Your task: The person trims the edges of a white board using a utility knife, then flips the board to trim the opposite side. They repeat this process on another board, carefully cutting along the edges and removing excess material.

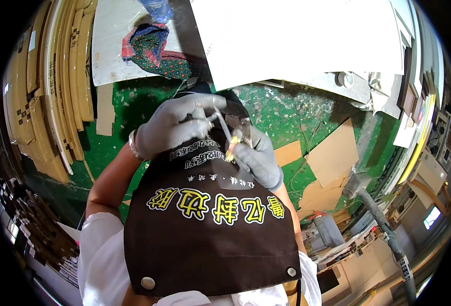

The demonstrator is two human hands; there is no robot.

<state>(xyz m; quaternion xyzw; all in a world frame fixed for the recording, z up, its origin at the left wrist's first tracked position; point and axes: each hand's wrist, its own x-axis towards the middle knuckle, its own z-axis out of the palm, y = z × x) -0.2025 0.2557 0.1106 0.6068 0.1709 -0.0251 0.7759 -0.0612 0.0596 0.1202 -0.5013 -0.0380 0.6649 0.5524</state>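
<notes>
Both my hands wear grey gloves and meet in front of my dark apron (pixel 210 255). With fingers closed, my left hand (pixel 172 125) pinches the upper end of a thin, pale strip (pixel 223 126); motion blurs it slightly. That strip slants down toward my right hand (pixel 258 158), whose thumb and fingers close round a small clear item with a yellowish part (pixel 231 149). Its exact kind is too small and blurred to tell. Part of it lies hidden behind the right fingers.
A large white board (pixel 302 41) lies ahead, with a patterned rag (pixel 156 51) on a grey surface to its left. Stacked brown-wrapped panels (pixel 57 76) line the left side. Cardboard pieces (pixel 332 153) lie on the green floor (pixel 281 117); a metal post (pixel 381 219) stands at right.
</notes>
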